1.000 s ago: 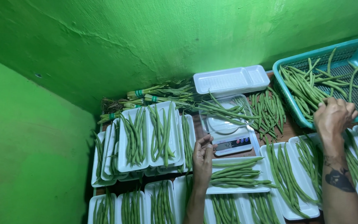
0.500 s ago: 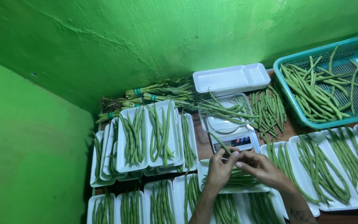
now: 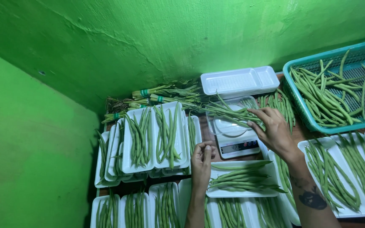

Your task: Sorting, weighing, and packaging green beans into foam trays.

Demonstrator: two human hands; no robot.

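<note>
A head-worn camera looks down at a brown table (image 3: pixel 297 134) pushed into the corner of bright green walls (image 3: pixel 148 38), crowded with white foam trays of green beans.

The right hand (image 3: pixel 272 130) reaches forward to a small digital scale (image 3: pixel 236 141) near the middle of the table. Its fingers (image 3: pixel 256 113) are spread and lie on a bunch of beans (image 3: pixel 229 112) resting across the clear dish on top of the scale. The fingers touch the beans, but whether they grip them cannot be told. The forearm bears a dark tattoo.

The left hand (image 3: pixel 202 161) rests just left of the scale, fingers curled loosely inward with the thumb against them, at the edge of a filled tray (image 3: pixel 241 179) that lies directly in front of the scale. Whether it grips anything cannot be told.

Left of the scale stand overlapping stacks of filled trays (image 3: pixel 148 141). Behind them, against the wall, lie bundles of leafy stalks (image 3: pixel 161 95) tied with green bands. Empty trays (image 3: pixel 239 80) are stacked behind the scale. At the far right a teal basket (image 3: pixel 294 84) holds loose beans. More filled trays line the near edge and the right side.
</note>
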